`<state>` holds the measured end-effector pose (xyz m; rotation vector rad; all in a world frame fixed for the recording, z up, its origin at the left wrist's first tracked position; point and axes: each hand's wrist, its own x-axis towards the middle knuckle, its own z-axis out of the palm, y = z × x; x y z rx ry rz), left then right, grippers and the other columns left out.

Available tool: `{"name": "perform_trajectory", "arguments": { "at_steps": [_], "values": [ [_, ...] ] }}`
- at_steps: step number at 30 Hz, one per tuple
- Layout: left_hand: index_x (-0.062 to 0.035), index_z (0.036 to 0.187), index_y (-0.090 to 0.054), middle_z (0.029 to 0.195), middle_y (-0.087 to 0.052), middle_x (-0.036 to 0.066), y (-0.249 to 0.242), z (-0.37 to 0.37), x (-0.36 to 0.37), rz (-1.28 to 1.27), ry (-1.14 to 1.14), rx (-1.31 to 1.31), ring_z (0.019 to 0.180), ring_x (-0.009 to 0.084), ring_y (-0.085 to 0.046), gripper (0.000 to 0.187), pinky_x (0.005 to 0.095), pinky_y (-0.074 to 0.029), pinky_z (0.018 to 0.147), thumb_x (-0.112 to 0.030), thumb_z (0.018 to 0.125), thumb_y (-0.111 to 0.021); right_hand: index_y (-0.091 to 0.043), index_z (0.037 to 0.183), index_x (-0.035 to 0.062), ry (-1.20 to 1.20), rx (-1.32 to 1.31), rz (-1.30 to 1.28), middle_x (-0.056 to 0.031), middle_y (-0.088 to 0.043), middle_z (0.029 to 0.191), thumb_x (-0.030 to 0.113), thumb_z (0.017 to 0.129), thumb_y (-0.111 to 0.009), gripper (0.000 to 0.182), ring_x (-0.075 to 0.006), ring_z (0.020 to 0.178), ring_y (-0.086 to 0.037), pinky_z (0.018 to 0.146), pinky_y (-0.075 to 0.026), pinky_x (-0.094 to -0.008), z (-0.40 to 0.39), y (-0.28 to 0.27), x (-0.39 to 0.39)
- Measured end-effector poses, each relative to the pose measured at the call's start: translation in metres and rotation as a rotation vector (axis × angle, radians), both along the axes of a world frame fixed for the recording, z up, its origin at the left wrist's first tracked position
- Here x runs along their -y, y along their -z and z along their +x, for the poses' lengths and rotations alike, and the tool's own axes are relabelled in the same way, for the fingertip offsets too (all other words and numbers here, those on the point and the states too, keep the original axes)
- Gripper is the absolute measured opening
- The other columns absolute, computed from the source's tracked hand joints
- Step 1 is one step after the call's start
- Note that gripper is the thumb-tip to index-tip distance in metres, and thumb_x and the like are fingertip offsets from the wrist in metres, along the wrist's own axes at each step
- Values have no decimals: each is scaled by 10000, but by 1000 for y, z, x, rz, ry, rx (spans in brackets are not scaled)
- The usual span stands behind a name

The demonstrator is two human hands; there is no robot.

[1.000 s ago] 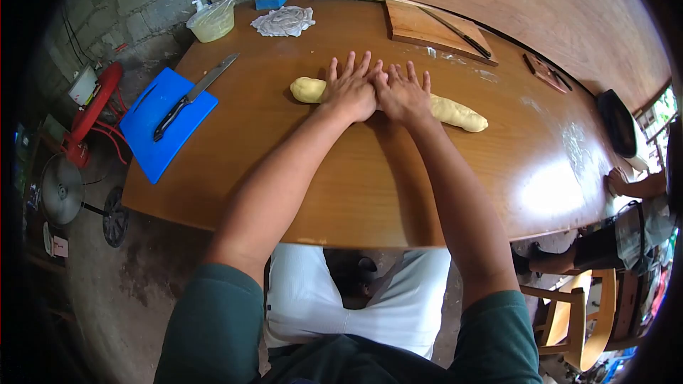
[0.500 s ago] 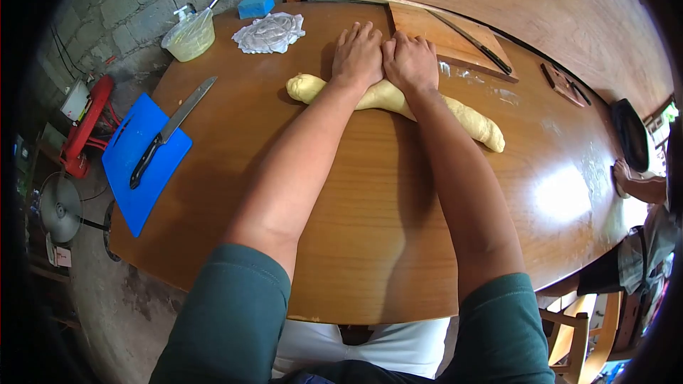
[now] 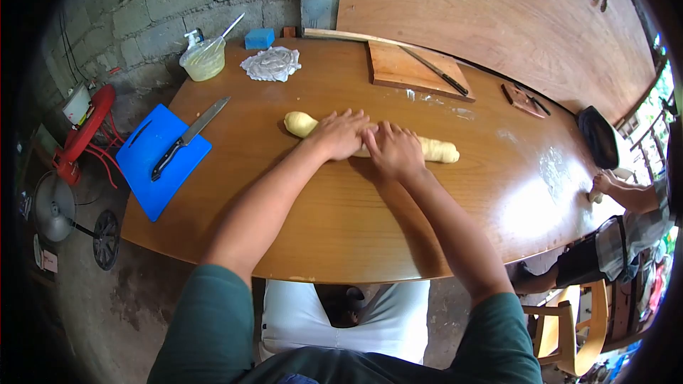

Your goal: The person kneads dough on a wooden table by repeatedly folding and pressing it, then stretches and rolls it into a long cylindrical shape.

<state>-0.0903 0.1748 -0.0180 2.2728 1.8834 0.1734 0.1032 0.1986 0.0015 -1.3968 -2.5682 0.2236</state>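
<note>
A long roll of pale yellow dough (image 3: 441, 151) lies across the wooden table, its middle covered by my hands. My left hand (image 3: 340, 135) rests palm down on it, just right of its rounded left end, with the fingers stretched forward. Close beside it, my right hand (image 3: 395, 151) presses flat on the dough, fingers extended and thumb against the left hand. Both hands are open and grip nothing. The dough's right end sticks out past my right hand.
On the left, a knife (image 3: 191, 135) lies on a blue cutting board (image 3: 160, 188). A plastic tub (image 3: 204, 64), crumpled plastic (image 3: 272, 64) and a blue sponge (image 3: 260, 38) stand behind. Another knife (image 3: 435, 71) lies on a wooden board (image 3: 395, 64). A person's hand (image 3: 602, 183) is at the right edge.
My hands have rolled the dough back toward me, and my fingers now lie flatter. The dough's right end sits less slanted. The camera view has tilted upward.
</note>
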Motion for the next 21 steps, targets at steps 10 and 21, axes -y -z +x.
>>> {"name": "perform_trajectory", "arguments": {
  "at_steps": [10,21],
  "values": [
    [-56,1242,-694,1213,-713,188,-1,-36,108,416,43,-45,1229,366,-659,602,520,-462,1120,-579,953,-767,-708,1311,72,-159,67,112,-173,-695,1418,683,947,-720,712,-360,1331,-642,1091,-537,-507,135,-7,33],
    [-52,1059,-670,1008,-718,146,-59,-4,208,462,17,117,975,393,-726,438,541,-577,851,-484,1018,-732,-710,1273,107,-185,-191,281,-162,-745,1254,531,1026,-696,490,-376,1188,-703,943,-579,-490,187,-49,102]
  ]
}}
